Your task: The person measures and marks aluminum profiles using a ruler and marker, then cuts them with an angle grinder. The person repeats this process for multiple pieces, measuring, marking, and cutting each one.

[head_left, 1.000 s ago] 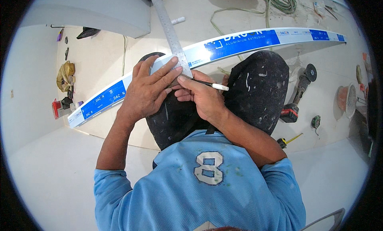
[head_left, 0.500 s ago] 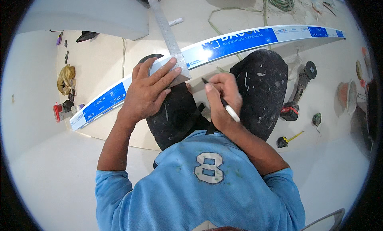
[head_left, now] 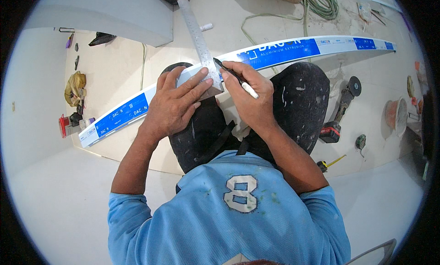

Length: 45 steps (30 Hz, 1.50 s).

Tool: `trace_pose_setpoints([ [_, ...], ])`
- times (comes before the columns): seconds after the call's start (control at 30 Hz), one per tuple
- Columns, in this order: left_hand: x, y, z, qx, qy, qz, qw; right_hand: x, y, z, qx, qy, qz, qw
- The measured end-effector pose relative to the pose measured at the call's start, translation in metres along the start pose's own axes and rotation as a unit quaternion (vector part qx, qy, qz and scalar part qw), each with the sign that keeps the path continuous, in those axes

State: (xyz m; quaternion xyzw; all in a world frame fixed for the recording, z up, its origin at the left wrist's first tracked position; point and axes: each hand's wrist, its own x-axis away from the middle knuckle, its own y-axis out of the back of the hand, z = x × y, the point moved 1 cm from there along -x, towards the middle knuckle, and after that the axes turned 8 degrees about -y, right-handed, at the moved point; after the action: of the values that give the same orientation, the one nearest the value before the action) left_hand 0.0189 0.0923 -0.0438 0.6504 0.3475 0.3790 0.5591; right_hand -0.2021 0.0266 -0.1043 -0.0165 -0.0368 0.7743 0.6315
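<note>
A long, white aluminium profile (head_left: 288,49) with blue protective film lies across in front of me, over my knees. A metal try square (head_left: 195,33) rests on it, its blade reaching past the far side. My left hand (head_left: 169,104) bends over the profile, fingers spread, and presses the square's stock against the near side. In my right hand (head_left: 254,93) I grip a marker (head_left: 250,89) with a white body and a black front part. Its tip is at the right edge of the square's blade, on or just above the profile; contact cannot be made out.
To the right lie a cordless angle grinder (head_left: 344,104), a tape measure (head_left: 323,166) and a bucket (head_left: 396,116) on its side. A coiled green hose (head_left: 320,4) and a small white cylinder (head_left: 206,27) are beyond the profile. A yellowish bag (head_left: 74,90) lies at left.
My right hand has moved up and left, bringing the marker's tip from the near side of the profile to the square's blade. My left hand still holds the square in place.
</note>
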Motion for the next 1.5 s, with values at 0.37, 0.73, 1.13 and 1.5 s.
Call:
trace_pose_setpoints([
  [0.37, 0.002, -0.005, 0.001, -0.011, -0.009, -0.006, 1.000, -0.007, 0.000, -0.008, 0.036, 0.013, 0.013, 0.999],
  [0.73, 0.001, -0.004, 0.002, 0.003, -0.008, -0.008, 1.000, 0.015, 0.018, 0.007, 0.103, 0.048, 0.022, 0.993],
  [1.13, 0.001, -0.004, 0.000, 0.007, -0.003, -0.011, 1.000, 0.044, 0.033, 0.011, 0.200, -0.035, 0.081, 0.976],
  [1.5, 0.002, 0.012, 0.006, 0.080, 0.020, -0.039, 0.996, 0.029, -0.006, -0.013, -0.035, -0.239, 0.115, 0.963],
])
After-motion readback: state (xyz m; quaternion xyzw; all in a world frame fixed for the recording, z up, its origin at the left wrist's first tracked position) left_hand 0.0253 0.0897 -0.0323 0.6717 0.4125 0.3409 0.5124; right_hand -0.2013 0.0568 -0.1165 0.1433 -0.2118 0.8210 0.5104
